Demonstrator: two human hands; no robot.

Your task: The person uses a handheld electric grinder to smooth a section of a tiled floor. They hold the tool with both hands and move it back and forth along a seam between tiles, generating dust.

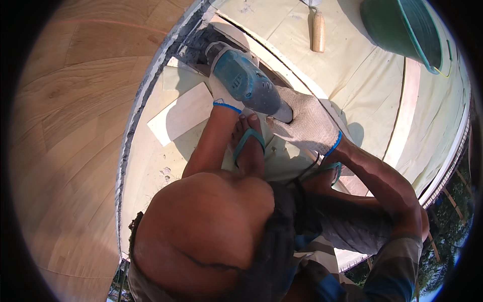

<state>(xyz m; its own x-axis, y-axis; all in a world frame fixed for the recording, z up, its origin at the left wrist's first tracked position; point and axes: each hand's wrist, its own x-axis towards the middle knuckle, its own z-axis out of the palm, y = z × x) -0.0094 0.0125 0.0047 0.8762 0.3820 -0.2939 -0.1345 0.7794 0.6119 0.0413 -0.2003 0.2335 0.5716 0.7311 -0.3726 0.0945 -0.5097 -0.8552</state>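
A corded power tool with a teal body and dark grey handle lies across both my hands, its grey front end pointing to the upper left. My right hand, in a pale knitted glove with a blue cuff, is wrapped round the rear handle. My left hand, gloved alike, closes round the front part from beneath; the tool hides most of its fingers. The tool's working tip is lost in shadow by the broken grey edge of the floor. A pale rectangular tile piece lies beside my left wrist.
Wood-look flooring spreads on the left. At the top right stand a green bucket and a trowel with a wooden handle. A long pale strip lies on the right. My feet in teal flip-flops are below the tool, near rubble bits.
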